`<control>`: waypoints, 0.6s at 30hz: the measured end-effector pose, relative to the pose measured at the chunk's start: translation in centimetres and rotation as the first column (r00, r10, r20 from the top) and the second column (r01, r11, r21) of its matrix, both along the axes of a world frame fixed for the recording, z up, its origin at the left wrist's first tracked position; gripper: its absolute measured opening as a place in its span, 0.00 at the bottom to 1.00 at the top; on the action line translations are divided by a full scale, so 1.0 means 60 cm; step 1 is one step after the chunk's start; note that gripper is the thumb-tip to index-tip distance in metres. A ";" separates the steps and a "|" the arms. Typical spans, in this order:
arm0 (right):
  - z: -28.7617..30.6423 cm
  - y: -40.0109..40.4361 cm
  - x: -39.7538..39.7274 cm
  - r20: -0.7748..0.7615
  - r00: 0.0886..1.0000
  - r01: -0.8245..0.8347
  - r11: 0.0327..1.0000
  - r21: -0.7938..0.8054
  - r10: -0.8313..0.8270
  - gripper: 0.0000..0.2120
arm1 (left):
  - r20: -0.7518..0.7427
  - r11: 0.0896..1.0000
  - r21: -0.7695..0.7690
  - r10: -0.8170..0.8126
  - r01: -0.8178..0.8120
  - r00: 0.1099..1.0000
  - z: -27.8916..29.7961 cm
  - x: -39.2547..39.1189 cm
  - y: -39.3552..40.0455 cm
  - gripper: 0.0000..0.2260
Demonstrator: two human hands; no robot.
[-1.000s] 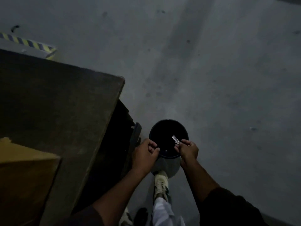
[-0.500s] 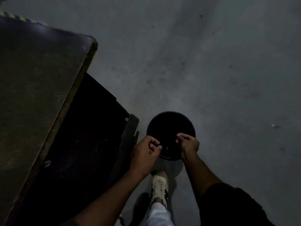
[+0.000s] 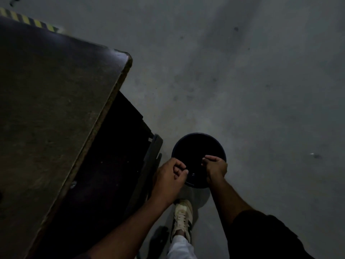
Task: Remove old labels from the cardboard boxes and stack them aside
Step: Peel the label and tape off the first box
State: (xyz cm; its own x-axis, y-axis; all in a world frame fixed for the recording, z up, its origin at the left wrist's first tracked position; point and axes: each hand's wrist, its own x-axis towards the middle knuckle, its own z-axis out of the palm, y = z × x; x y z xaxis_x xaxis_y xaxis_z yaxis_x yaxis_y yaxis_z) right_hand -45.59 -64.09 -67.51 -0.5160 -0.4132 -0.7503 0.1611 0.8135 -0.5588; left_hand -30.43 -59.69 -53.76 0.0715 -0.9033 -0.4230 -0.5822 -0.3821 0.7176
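Note:
My left hand (image 3: pixel 169 176) and my right hand (image 3: pixel 216 167) hover over the near rim of a round black bin (image 3: pixel 198 134) standing on the floor. Both hands have their fingers curled inward, the left thumb lying against its fingers. No label scrap shows in either hand in this dim light. The inside of the bin is too dark to see into. No cardboard box is in view.
A dark worktable (image 3: pixel 56 100) fills the left side, its corner pointing toward the bin, with a black frame and a grey bracket (image 3: pixel 153 152) beneath it. Yellow-black hazard tape (image 3: pixel 28 20) lies at the far left. My pale shoe (image 3: pixel 182 217) stands just behind the bin on grey concrete floor (image 3: pixel 261 90).
The small white scrap held in my right hand a second ago is gone from view. The view swung away from the cardboard box on the table; both hands stay over the bin.

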 end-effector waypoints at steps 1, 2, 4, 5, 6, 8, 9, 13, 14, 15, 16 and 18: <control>0.012 0.003 0.004 -0.005 1.000 -0.003 1.000 -0.008 0.003 0.05 | -0.005 1.000 0.004 0.010 -0.010 1.000 0.005 0.001 0.003 0.03; 0.028 0.007 0.010 -0.004 1.000 -0.007 1.000 -0.024 0.007 0.05 | -0.018 1.000 0.008 0.022 -0.021 1.000 0.012 0.002 0.006 0.03; 0.068 0.012 0.026 0.006 1.000 -0.017 0.998 -0.060 0.017 0.04 | -0.038 0.999 0.014 0.035 -0.035 0.999 0.037 -0.001 0.009 0.03; 0.094 0.012 0.036 0.006 1.000 -0.026 0.996 -0.084 0.027 0.04 | -0.040 0.999 0.011 0.038 -0.037 0.998 0.055 -0.002 0.008 0.03; 0.124 0.010 0.047 0.001 0.999 -0.040 0.993 -0.114 0.041 0.03 | -0.040 0.999 0.008 0.040 -0.039 0.998 0.074 -0.002 0.006 0.03; 0.196 0.003 0.071 -0.014 0.995 -0.096 0.978 -0.183 0.095 0.03 | -0.043 0.999 -0.006 0.042 -0.042 0.998 0.121 0.001 0.002 0.03; 0.235 0.001 0.083 -0.018 0.992 -0.125 0.966 -0.226 0.125 0.04 | -0.049 0.999 -0.018 0.045 -0.046 0.998 0.145 0.003 0.001 0.03; 0.425 -0.003 0.145 0.004 0.969 -0.222 0.879 -0.421 0.247 0.03 | -0.064 0.974 -0.159 0.154 -0.163 0.986 0.281 0.036 0.004 0.05; 0.468 -0.001 0.162 0.009 0.962 -0.238 0.854 -0.462 0.273 0.03 | -0.067 0.958 -0.199 0.195 -0.205 0.979 0.312 0.044 0.007 0.06; 0.514 0.002 0.182 0.018 0.952 -0.254 0.824 -0.506 0.305 0.03 | -0.078 0.938 -0.237 0.239 -0.251 0.968 0.350 0.057 0.013 0.08; 0.560 0.006 0.201 0.034 0.942 -0.262 0.792 -0.551 0.335 0.03 | -0.093 0.918 -0.268 0.275 -0.290 0.957 0.388 0.071 0.019 0.11; 0.645 0.014 0.242 0.061 0.915 -0.273 0.723 -0.635 0.399 0.04 | -0.140 0.884 -0.309 0.323 -0.351 0.936 0.468 0.104 0.038 0.16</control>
State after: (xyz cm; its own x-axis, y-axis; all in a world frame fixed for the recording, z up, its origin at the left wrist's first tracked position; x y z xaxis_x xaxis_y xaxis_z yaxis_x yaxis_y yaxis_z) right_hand -31.07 -63.25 -28.79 -0.1362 -0.9280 -0.3467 0.0917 0.3366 -0.9372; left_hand -24.18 -57.43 -25.65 0.3741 -0.9184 -0.1292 -0.3932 -0.2833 0.8747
